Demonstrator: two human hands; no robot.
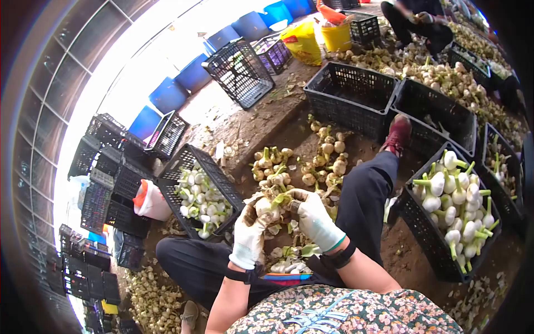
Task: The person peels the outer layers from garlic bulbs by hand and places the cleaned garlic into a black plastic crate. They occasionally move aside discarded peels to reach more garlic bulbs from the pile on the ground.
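Between my two gloved hands, just above my lap, is a garlic bulb [268, 209] with loose papery skin. My left hand [248, 236], in a white glove dirty at the fingers, is closed around the bulb's left side. My right hand [319, 221], gloved the same way, has its fingers pinched at the leafy stem on the other side. Some fingertips are hidden by leaves. Unpeeled garlic bulbs [329, 147] lie on the soil in front. Peeled scraps [289, 266] lie below my hands.
A black crate [192, 161] of white garlic stands at left, another crate [439, 250] of trimmed garlic at right. Black crates [356, 114] stand ahead beside my shoe [398, 135]. A yellow bucket [336, 38] stands farther back. Another person [425, 19] sits at the upper right near piled garlic [445, 78].
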